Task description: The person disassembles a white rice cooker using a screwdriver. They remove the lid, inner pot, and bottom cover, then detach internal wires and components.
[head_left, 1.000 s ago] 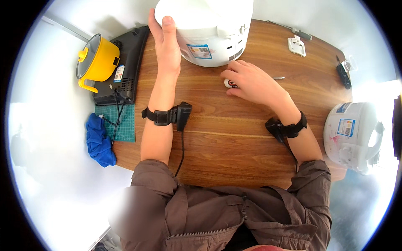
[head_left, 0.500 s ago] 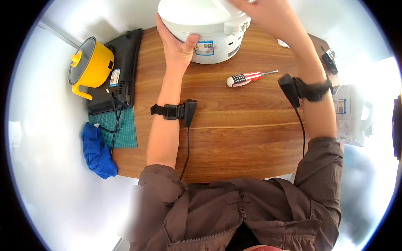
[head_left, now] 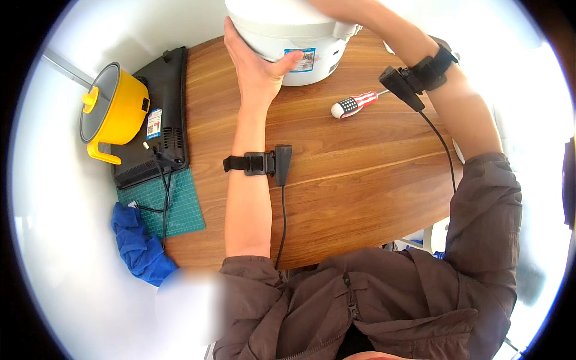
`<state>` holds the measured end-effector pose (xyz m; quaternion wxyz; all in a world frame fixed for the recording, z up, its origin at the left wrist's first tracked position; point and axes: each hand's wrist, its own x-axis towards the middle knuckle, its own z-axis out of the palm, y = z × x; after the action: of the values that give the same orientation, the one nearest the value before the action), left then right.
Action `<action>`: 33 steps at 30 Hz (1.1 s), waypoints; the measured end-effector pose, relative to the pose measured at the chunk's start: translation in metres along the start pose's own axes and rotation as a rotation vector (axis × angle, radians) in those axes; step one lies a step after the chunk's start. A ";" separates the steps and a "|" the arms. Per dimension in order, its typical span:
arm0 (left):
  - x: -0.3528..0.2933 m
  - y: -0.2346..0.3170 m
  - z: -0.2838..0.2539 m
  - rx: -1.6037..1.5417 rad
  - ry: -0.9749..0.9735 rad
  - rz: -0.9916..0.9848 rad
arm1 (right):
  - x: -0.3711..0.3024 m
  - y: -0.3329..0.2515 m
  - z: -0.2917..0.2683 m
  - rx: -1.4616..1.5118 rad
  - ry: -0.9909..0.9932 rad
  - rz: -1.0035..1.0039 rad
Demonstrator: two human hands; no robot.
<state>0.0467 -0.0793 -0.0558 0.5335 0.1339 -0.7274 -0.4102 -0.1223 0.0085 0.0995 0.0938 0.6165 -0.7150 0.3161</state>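
Note:
A white rice cooker (head_left: 282,37) with a blue-edged label stands at the far side of the table, its top cut off by the frame's upper edge. My left hand (head_left: 255,69) grips its left side, thumb pressed beside the label and fingers wrapped around the wall. Over the lid reaches my right hand (head_left: 336,7), partly out of the picture, so its fingers do not show. Below the cooker lies a screwdriver (head_left: 355,104) with a red, white and starred handle, its shaft pointing toward my right wrist. Both wrists wear black straps with small dark devices and cables.
On the left, a yellow electric pot (head_left: 125,105) with a grey lid rests on a black flat appliance (head_left: 171,90). A green cutting mat (head_left: 186,207), black cables (head_left: 163,192) and a blue cloth (head_left: 141,249) lie nearer me. The wooden table (head_left: 336,180) has a curved outline.
The view has shifted and turned slightly. My right hand has moved left across the cooker's lid, its forearm now more slanted. My left hand keeps its hold on the cooker's side.

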 end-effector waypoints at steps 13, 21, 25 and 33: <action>-0.001 0.000 0.000 0.142 0.059 0.077 | -0.004 -0.008 -0.001 -0.012 0.024 0.019; -0.003 0.005 0.006 0.176 0.079 0.072 | 0.037 -0.014 -0.021 0.105 -0.203 0.299; -0.007 0.007 0.014 0.228 0.103 0.084 | 0.078 -0.002 -0.003 0.567 -0.406 0.554; -0.009 0.011 0.020 0.223 0.164 0.111 | 0.101 0.004 0.005 0.544 -0.470 0.742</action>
<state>0.0349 -0.0574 -0.0554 0.5947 0.1852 -0.7288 -0.2846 -0.1476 -0.0772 0.1472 -0.3515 0.3779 -0.7792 0.3557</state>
